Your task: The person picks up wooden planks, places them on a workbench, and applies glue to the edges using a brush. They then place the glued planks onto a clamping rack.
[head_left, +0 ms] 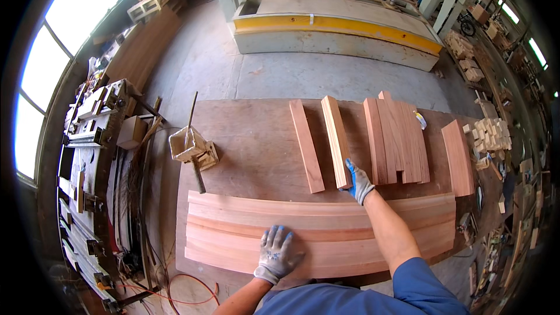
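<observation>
My left hand (277,253), in a grey glove with blue fingertips, lies flat with fingers spread on a stack of long reddish boards (326,221) at the near edge of the brown worktable (256,140). My right hand (357,181), gloved the same way, grips the near end of a narrow wooden slat (336,139) that stands on its edge on the table. Another slat (306,144) lies flat just to its left. To the right lies a group of several short boards (398,139) side by side, and one more board (458,156) lies near the table's right edge.
A small glue container with a stick (189,143) sits on the table's left part. A bench with clamps and tools (93,140) runs along the left. A large press with a yellow edge (338,26) stands beyond. Small wood blocks (491,134) are piled at the right.
</observation>
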Demonstrator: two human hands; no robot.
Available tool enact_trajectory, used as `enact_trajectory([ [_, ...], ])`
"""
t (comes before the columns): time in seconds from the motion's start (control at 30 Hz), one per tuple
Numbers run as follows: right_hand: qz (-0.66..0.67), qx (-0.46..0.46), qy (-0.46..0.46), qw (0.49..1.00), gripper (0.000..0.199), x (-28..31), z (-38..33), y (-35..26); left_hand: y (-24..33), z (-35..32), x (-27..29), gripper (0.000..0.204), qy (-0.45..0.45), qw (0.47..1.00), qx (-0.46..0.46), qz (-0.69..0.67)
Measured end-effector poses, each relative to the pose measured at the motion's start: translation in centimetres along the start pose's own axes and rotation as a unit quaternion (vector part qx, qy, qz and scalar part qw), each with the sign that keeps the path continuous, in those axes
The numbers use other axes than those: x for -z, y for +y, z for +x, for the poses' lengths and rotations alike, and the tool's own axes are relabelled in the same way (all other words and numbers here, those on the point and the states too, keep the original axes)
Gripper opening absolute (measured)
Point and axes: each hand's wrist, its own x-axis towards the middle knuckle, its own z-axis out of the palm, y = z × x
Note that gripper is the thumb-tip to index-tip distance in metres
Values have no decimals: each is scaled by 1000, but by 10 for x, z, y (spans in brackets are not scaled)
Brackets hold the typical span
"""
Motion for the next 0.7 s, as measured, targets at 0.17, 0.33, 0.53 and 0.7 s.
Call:
enact_trajectory([
  [0.17, -321, 192, 120, 920, 45, 1, 8, 11, 0, 2, 1, 71, -2, 1000, -9, -11],
  [0.33, -382, 176, 145, 896, 44, -19, -5, 4, 0, 3, 2, 71, -4, 1000, -5, -8],
  [0.53, -442, 181, 156, 865, 51, -36, -19, -4, 1, 3, 2, 71, -7, 1000, 1, -9],
  [0.7, -576, 204, 133, 780, 53, -67, -33, -16, -2, 1, 0, 70, -4, 1000, -2, -9],
])
